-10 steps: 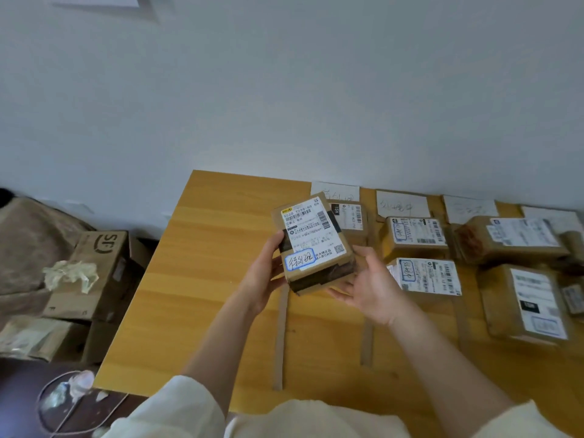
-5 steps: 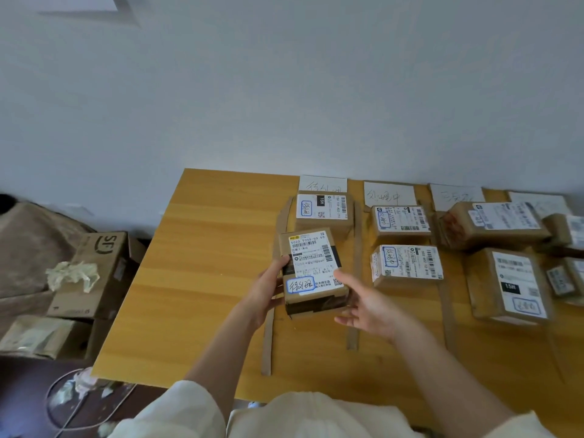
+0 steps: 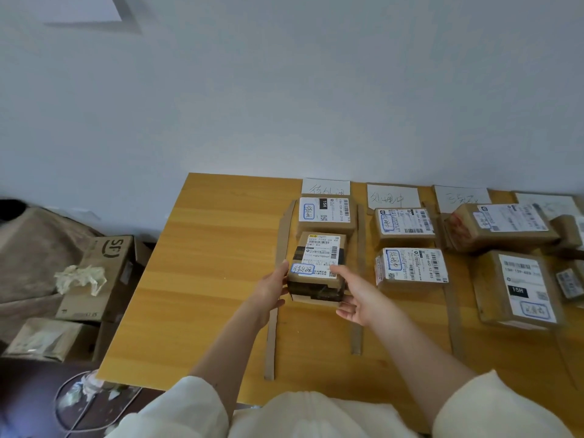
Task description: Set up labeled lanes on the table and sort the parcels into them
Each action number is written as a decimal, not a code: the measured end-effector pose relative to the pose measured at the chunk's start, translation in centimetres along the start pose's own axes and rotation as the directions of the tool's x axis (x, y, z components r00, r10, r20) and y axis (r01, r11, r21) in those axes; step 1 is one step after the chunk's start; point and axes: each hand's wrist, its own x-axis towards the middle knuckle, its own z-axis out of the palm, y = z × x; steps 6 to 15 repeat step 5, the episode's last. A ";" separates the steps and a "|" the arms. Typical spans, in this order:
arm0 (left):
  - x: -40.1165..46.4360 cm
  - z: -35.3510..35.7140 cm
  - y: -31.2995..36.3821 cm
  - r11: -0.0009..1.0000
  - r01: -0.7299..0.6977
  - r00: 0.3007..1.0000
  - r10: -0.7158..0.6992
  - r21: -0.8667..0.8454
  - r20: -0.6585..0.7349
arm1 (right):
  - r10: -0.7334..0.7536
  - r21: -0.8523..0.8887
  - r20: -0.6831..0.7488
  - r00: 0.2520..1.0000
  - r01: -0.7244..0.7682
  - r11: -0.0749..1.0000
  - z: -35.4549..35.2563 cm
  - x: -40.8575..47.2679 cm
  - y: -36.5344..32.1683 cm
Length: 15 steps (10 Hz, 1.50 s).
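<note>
A small brown parcel [image 3: 319, 267] with a white shipping label and a blue-circled handwritten mark sits low in the leftmost lane of the wooden table [image 3: 208, 279]. My left hand [image 3: 271, 289] grips its left side. My right hand [image 3: 357, 298] holds its right front corner, thumb on top. Behind it lies another labelled parcel [image 3: 325, 213] under a handwritten paper lane label [image 3: 325, 187]. Cardboard strips [image 3: 271, 327] [image 3: 358, 279] bound this lane.
The second lane holds two parcels [image 3: 404, 222] [image 3: 410, 267] under its label [image 3: 393, 196]. Further right lie larger parcels [image 3: 499, 226] [image 3: 518, 289] and several small ones. On the floor at left stand an SF carton [image 3: 107, 270] with crumpled paper [image 3: 80, 278].
Both hands have lowered the parcel from in front of me down and forward into the leftmost lane, just in front of the parcel lying there.
</note>
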 end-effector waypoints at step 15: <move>1.4 -0.2 -0.4 0.999 0.017 1.000 -0.017 0.052 -0.015 | -0.062 -0.068 -0.109 0.992 0.055 0.996 0.9 -2.4 -1.6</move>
